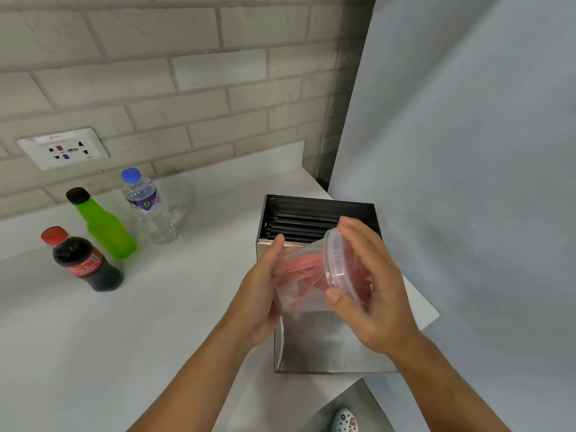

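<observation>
A clear plastic tub (307, 275) lies tilted on its side in front of me, its mouth toward the right, with several thin red sticks inside. My left hand (260, 302) grips its base and wall. My right hand (371, 288) holds the tub's clear lid (335, 260) at the rim, thumb below and fingers over the top. Just behind and below stands an open steel box (327, 347) filled with several black straws (307, 221).
On the white counter (124, 338) to the left stand a cola bottle (82, 260), a green bottle (101, 224) and a water bottle (148, 205). A wall socket (62, 148) sits in the brick wall. A grey panel (467, 151) rises at the right. A shoe (344, 420) shows below.
</observation>
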`<action>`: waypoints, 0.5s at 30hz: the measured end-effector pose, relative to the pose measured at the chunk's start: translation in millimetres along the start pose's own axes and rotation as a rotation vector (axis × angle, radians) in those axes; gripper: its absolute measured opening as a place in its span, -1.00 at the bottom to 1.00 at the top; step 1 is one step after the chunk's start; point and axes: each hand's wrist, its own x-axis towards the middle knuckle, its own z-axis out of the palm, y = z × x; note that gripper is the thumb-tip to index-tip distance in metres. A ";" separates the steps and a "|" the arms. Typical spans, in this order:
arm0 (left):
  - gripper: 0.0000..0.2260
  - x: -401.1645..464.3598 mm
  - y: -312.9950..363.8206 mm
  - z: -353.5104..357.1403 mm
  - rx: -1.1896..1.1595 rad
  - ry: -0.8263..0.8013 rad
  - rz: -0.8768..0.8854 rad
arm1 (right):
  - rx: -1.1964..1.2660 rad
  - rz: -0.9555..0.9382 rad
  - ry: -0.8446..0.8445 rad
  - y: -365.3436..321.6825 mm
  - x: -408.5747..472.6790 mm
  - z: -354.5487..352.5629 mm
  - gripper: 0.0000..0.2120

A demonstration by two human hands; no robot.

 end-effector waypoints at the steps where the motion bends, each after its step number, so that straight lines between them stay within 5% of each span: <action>1: -0.46 1.3 0.6 -2.6 -0.006 -0.033 -0.062 | -0.018 -0.026 -0.028 0.8 0.8 -0.6 -0.31; 15: -0.64 -1.1 -10.5 5.2 0.096 0.259 0.224 | 0.151 0.190 -0.020 -11.8 17.5 11.4 -0.43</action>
